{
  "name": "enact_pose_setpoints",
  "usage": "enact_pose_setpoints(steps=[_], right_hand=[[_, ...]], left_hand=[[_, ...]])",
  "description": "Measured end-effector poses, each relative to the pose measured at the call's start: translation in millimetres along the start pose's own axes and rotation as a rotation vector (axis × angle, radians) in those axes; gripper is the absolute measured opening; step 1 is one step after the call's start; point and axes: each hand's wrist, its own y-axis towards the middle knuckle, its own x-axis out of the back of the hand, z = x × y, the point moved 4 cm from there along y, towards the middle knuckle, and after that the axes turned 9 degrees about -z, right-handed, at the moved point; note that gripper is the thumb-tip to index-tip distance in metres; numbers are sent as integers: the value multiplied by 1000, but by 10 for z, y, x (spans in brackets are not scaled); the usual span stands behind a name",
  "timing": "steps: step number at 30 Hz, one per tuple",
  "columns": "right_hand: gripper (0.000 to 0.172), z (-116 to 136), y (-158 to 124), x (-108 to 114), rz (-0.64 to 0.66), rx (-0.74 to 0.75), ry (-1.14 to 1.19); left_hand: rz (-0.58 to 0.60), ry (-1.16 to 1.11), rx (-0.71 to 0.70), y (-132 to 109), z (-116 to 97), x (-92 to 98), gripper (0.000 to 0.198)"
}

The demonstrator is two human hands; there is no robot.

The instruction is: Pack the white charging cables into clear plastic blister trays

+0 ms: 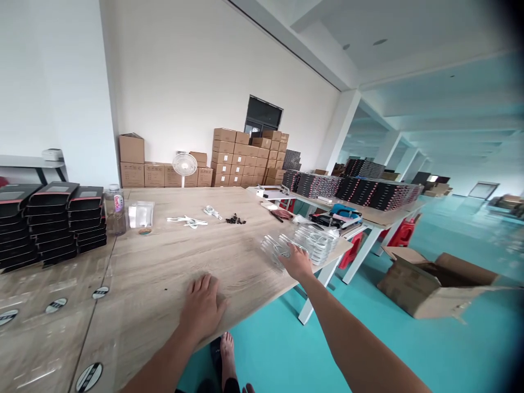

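My left hand lies flat and open on the light wooden table, near its front edge. My right hand reaches out to the table's right corner and rests its fingers on a clear plastic tray, beside a stack of more clear trays. Whether those fingers grip the tray is hidden. White cables and small black parts lie farther back on the table.
Stacks of black boxes, a bottle and a clear packet stand at the left. Another table with black boxes is to the right, an open cardboard box on the teal floor, cartons and a fan along the wall.
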Motion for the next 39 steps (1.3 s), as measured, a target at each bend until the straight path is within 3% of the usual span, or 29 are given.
enact_pose_setpoints(steps=[3,6,9,12,17,21,25,29,32,35,39], right_hand=[[50,174,-68,102,-50,63,16],[41,497,-228,89,-44,231,72],[19,842,-463,-125,51,381,152],[8,1036,-654,-394,116,396,199],[11,1037,-725,-576,147,360,261],[12,997,-705,-561,159,326,299],[12,987,-719,-572,168,308,333],[11,966,-732,-611,183,289,338],[11,956,-737,-641,194,276,335],[12,951,-744,-658,202,264,342],[13,948,-752,-652,204,248,387]], left_hand=[[-4,5,-10,-11,-5,-6,61],[-11,18,-24,-38,-36,2,63],[-10,51,-41,-22,-69,29,60],[10,81,-64,148,-26,63,45],[-10,178,38,830,406,71,28],[-26,261,127,1508,787,-45,33],[-63,289,125,2111,988,-178,42],[-64,284,107,2547,1106,-338,42],[-40,277,107,2712,1164,-455,41],[-10,282,54,2717,1134,-492,36],[3,303,-51,2508,908,-295,32]])
